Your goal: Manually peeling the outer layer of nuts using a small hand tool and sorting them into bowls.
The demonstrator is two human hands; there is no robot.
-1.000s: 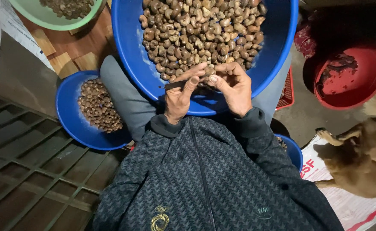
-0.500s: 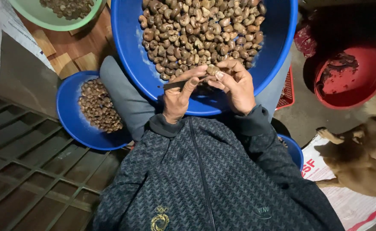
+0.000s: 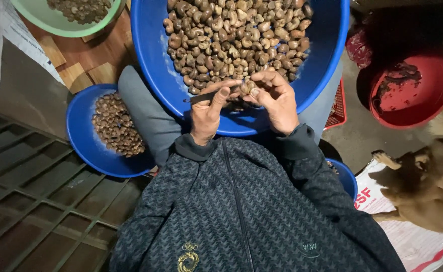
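Note:
A large blue basin (image 3: 327, 60) rests on my lap, heaped with brown cashew nuts (image 3: 236, 38). My left hand (image 3: 207, 115) grips a small dark knife (image 3: 200, 96), its blade lying flat and pointing left. My right hand (image 3: 278, 103) pinches a single cashew nut (image 3: 246, 86) between thumb and fingers, right at the knife's inner end. Both hands hover over the near inner wall of the basin, touching each other around the nut.
A smaller blue bowl (image 3: 80, 138) with nuts sits at my left knee, a green bowl (image 3: 37, 17) beyond it. At right stand a red basin (image 3: 415, 95) and a red basket (image 3: 338, 108). A brown dog (image 3: 425, 186) lies lower right. A metal grate (image 3: 30, 196) lies lower left.
Both hands have shifted slightly up and the right fingers have turned the nut against the knife. The dog moved its head a little.

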